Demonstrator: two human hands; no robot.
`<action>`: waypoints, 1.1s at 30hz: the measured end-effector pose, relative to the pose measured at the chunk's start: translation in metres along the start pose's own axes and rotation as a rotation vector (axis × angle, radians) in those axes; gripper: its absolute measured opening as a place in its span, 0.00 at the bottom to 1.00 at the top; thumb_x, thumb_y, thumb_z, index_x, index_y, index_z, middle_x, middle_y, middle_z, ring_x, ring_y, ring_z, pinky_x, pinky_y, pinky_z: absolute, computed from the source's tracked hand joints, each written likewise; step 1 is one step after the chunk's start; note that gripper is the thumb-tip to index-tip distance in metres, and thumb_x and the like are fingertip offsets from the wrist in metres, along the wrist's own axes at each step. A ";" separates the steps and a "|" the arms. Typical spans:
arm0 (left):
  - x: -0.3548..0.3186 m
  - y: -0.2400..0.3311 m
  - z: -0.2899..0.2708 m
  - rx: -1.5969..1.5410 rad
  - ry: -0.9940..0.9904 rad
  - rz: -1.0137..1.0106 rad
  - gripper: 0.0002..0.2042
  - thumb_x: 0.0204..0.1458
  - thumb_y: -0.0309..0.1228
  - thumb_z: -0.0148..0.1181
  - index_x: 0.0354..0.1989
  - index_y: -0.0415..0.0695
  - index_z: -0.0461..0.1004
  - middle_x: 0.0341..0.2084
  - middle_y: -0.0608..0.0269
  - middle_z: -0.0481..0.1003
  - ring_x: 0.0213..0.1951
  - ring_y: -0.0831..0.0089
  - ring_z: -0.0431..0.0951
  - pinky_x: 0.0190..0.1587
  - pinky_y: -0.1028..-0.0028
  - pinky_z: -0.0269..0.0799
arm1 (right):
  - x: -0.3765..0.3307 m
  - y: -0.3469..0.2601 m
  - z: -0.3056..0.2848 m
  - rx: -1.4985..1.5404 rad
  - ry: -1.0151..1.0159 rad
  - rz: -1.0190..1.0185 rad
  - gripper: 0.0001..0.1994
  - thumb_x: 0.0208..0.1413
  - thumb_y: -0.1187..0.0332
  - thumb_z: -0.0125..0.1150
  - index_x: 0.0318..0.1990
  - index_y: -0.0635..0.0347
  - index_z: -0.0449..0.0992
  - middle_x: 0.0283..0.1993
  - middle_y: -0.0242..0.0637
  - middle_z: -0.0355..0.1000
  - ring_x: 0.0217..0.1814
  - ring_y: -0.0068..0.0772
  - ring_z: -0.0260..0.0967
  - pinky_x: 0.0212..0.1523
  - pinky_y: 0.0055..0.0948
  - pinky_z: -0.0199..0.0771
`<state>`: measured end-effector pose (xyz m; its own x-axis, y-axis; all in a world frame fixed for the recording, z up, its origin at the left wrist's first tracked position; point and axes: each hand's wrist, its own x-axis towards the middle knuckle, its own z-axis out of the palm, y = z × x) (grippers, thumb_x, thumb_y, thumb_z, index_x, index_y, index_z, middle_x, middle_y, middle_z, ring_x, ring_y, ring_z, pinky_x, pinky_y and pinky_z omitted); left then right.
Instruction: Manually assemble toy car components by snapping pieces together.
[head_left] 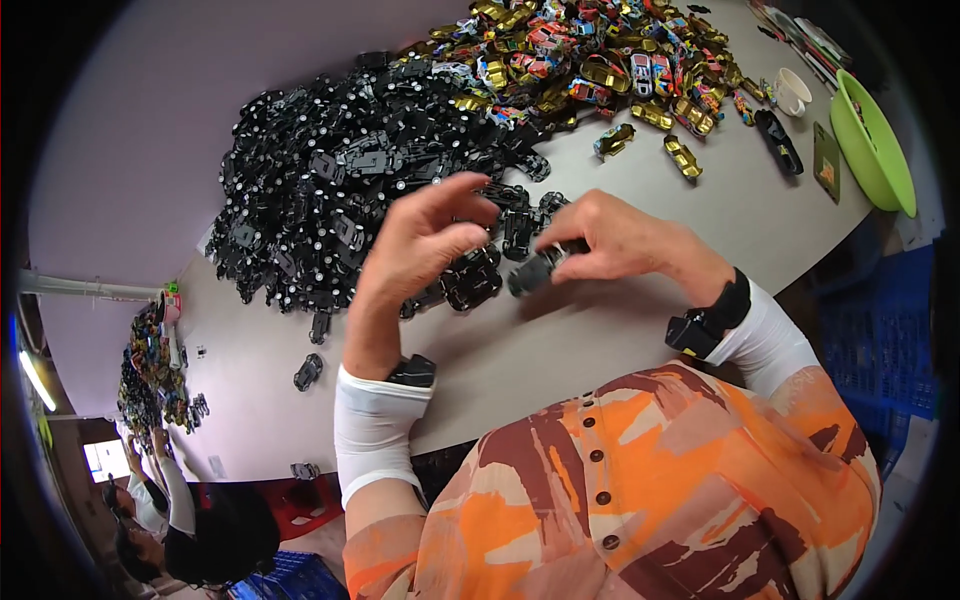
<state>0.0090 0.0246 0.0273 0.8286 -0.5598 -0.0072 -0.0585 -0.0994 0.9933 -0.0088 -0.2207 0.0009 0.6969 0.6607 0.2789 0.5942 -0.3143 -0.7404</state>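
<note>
My right hand pinches a small black toy-car chassis just above the grey table. My left hand hovers beside it with fingers curled and apart, holding nothing, over several loose black chassis. A big heap of black chassis with white wheels lies beyond the hands. A heap of coloured and gold toy-car bodies sits farther back on the right. Both wrists wear black bands over white sleeves.
A green bowl and a white cup stand at the table's far right. Blue crates sit beside the table. Another person works at a second table at lower left. Stray chassis lie near the front edge.
</note>
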 end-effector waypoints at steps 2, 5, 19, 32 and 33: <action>-0.002 0.010 -0.013 -0.059 0.078 0.064 0.22 0.48 0.24 0.62 0.53 0.37 0.66 0.38 0.57 0.76 0.40 0.74 0.75 0.46 0.74 0.71 | -0.006 -0.002 0.006 -0.166 -0.251 0.079 0.12 0.39 0.66 0.64 0.34 0.59 0.79 0.25 0.44 0.73 0.29 0.46 0.72 0.31 0.39 0.69; 0.002 0.027 -0.015 0.042 0.057 0.002 0.20 0.49 0.25 0.61 0.51 0.35 0.68 0.36 0.57 0.76 0.38 0.75 0.76 0.43 0.76 0.73 | -0.001 -0.029 0.045 -0.003 -0.305 -0.038 0.13 0.39 0.66 0.65 0.35 0.58 0.78 0.25 0.45 0.73 0.30 0.48 0.72 0.32 0.41 0.69; -0.011 0.054 -0.021 0.100 0.146 0.172 0.18 0.47 0.24 0.62 0.48 0.36 0.71 0.34 0.59 0.77 0.36 0.78 0.75 0.41 0.79 0.72 | -0.008 -0.028 -0.030 0.107 0.179 0.017 0.12 0.59 0.66 0.50 0.42 0.65 0.74 0.28 0.33 0.68 0.23 0.19 0.62 0.26 0.20 0.64; -0.044 0.092 0.006 0.222 0.295 0.814 0.14 0.40 0.27 0.67 0.37 0.39 0.74 0.21 0.61 0.74 0.23 0.70 0.75 0.25 0.76 0.69 | 0.029 -0.118 -0.046 0.264 0.338 -0.558 0.21 0.60 0.54 0.49 0.38 0.69 0.72 0.24 0.40 0.67 0.15 0.22 0.61 0.15 0.19 0.58; -0.051 0.096 0.002 0.279 0.285 0.848 0.15 0.40 0.27 0.67 0.37 0.39 0.74 0.21 0.60 0.73 0.22 0.68 0.74 0.24 0.75 0.68 | 0.040 -0.122 -0.045 0.329 0.212 -0.603 0.18 0.59 0.57 0.51 0.39 0.68 0.72 0.27 0.39 0.67 0.13 0.22 0.58 0.13 0.20 0.56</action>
<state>-0.0396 0.0418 0.1224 0.5512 -0.3166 0.7720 -0.8065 0.0350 0.5902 -0.0355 -0.1870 0.1295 0.3685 0.4977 0.7852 0.7717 0.3072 -0.5569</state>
